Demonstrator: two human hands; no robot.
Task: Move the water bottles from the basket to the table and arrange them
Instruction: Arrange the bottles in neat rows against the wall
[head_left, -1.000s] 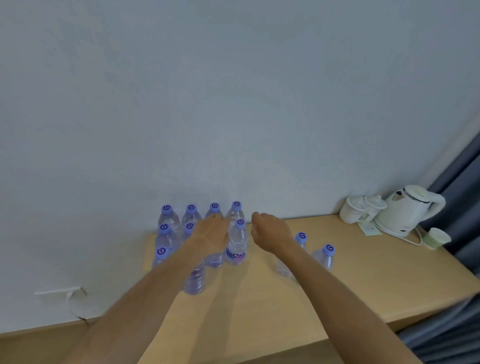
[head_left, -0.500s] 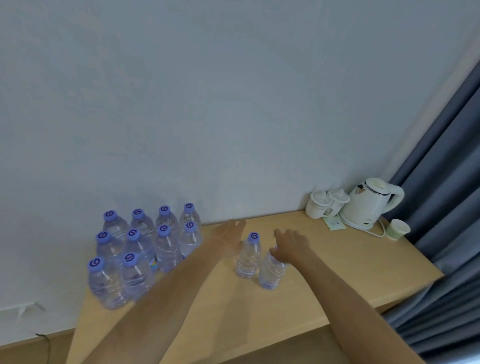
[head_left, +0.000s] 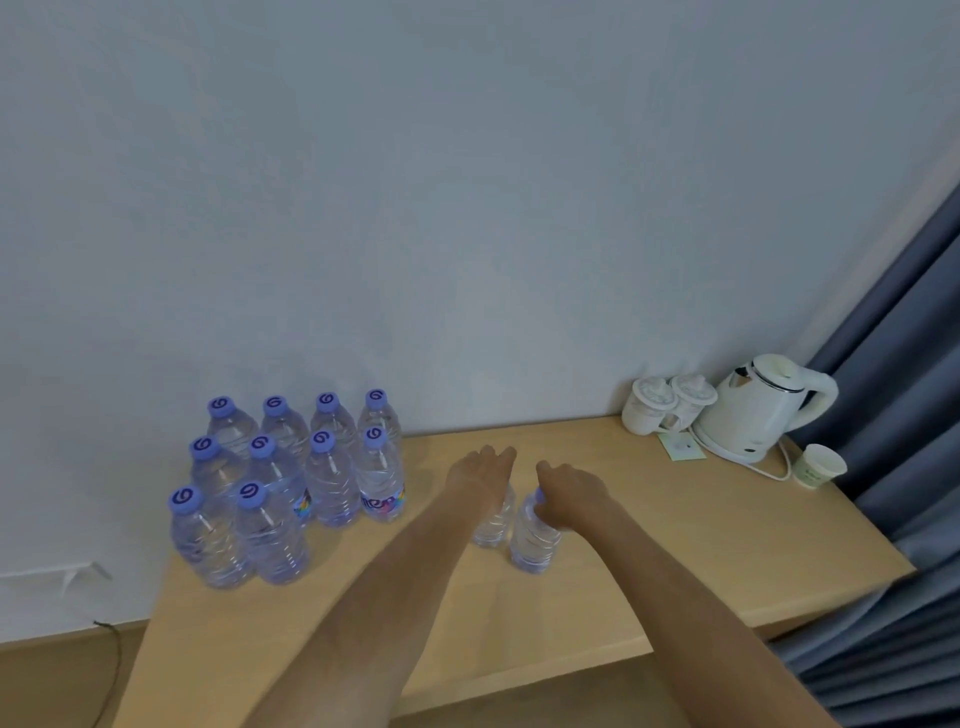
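Both hands have closed in: the right hand (head_left: 569, 493) now grasps one clear purple-capped plastic bottle (head_left: 535, 540), while the left hand (head_left: 480, 470), fingers straight, covers its twin (head_left: 492, 527). Arranging is under way; next, I judge, both slide toward the grouped bottles (head_left: 291, 483) left of the left hand.

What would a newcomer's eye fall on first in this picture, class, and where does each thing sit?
First, the block of ten clear plastic water bottles with purple caps, standing upright in rows at the left end of the light wooden table against the wall. Next, the left hand and right hand over two separate bottles mid-table. Last, the white electric kettle at the far right.
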